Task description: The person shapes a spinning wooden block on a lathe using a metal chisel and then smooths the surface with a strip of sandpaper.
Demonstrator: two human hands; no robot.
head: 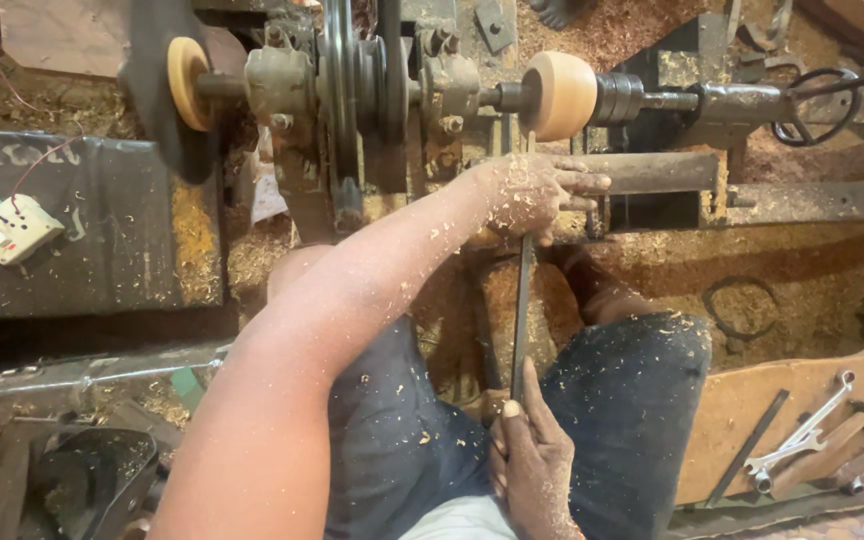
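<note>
One long chisel (522, 300), grasped by both hands: left hand (537, 192) just below the one wooden workpiece (560, 95), right hand (530, 460) farther below; sawdust covers the workshop floor (812, 270).

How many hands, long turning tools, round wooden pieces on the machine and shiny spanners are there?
Bare hands: 2, left hand, right hand
Long dark metal chisel: 1
Round pale wooden pieces: 2
Shiny silver spanners: 2
Total: 7

This is a woodturning workshop. A belt-driven lathe (382, 90) carries a pale wooden blank (560, 94), and sawdust (642, 270) lies thick below the lathe. Wrenches (802, 435) rest on a board well right of and below it; an electric switch box (12, 228) sits left of it.
</note>
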